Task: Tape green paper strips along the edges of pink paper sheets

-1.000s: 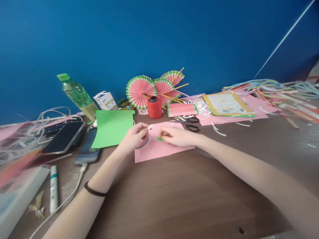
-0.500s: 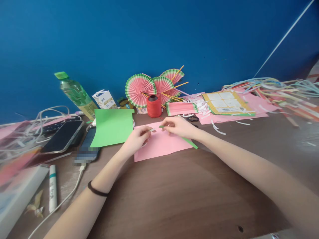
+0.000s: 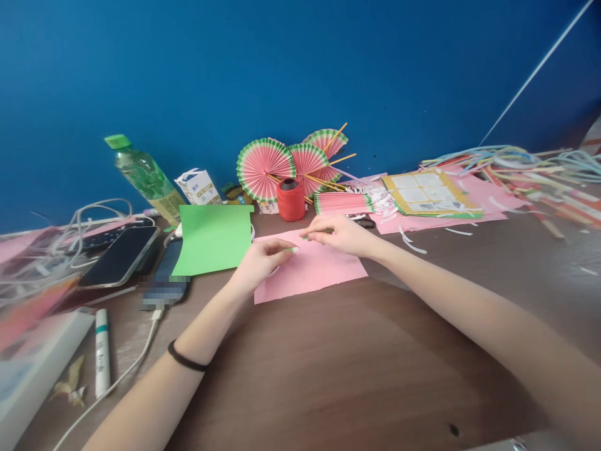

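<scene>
Left fingers farther right, tight on scrap

A flat, saturated blue wall forms the rear boundary; its tone deepens toward the right. A thin white line crosses its right portion diagonally, descending leftward from the upper right corner. The brown, wood-grained tabletop extends to the wall's base and bears one small dark mark near its lower right edge. A pale surface beyond that edge is possibly floor. Lighting is soft; the tabletop darkens at lower right.
</scene>
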The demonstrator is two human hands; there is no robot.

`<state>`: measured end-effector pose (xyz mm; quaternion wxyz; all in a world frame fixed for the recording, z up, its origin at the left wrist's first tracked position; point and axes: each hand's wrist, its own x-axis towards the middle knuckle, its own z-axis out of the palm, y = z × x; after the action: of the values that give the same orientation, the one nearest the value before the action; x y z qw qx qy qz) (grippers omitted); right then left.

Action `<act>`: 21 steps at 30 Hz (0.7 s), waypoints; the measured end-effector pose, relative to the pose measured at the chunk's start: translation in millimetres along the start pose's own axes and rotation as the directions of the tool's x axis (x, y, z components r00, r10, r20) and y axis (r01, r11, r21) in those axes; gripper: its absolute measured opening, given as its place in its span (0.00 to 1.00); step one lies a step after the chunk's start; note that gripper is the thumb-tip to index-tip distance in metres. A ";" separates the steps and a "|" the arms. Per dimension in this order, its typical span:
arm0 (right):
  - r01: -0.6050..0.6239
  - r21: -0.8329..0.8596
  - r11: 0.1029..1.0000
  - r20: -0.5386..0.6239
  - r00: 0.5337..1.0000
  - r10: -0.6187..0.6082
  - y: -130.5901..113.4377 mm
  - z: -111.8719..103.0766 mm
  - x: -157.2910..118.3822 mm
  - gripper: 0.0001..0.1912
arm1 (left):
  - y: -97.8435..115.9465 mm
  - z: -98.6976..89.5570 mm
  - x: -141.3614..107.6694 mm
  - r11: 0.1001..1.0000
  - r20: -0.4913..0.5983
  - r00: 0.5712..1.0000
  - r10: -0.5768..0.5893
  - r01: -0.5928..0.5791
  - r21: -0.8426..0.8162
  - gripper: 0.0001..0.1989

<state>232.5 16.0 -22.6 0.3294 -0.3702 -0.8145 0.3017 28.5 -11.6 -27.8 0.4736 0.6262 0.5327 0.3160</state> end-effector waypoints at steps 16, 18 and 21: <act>-0.068 0.159 0.985 0.060 0.996 0.059 -14.5 11.1 -4.3 0.04 | 10.5 5.3 -7.0 0.995 -0.013 1.000 -0.020 0.021 0.100 0.10; -0.063 0.189 0.980 0.032 0.998 0.058 -12.6 13.5 -4.3 0.04 | 12.2 6.2 -8.0 0.995 -0.022 0.999 -0.025 0.027 0.094 0.10; -0.054 0.213 0.976 0.020 0.999 0.051 -11.4 16.2 -4.6 0.04 | 14.0 7.5 -9.1 0.996 -0.037 0.999 -0.032 0.035 0.078 0.09</act>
<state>218.0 2.1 -25.5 0.3535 -0.3519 -0.7697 0.3985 38.3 -22.1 -16.5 0.4442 0.6294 0.5635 0.2983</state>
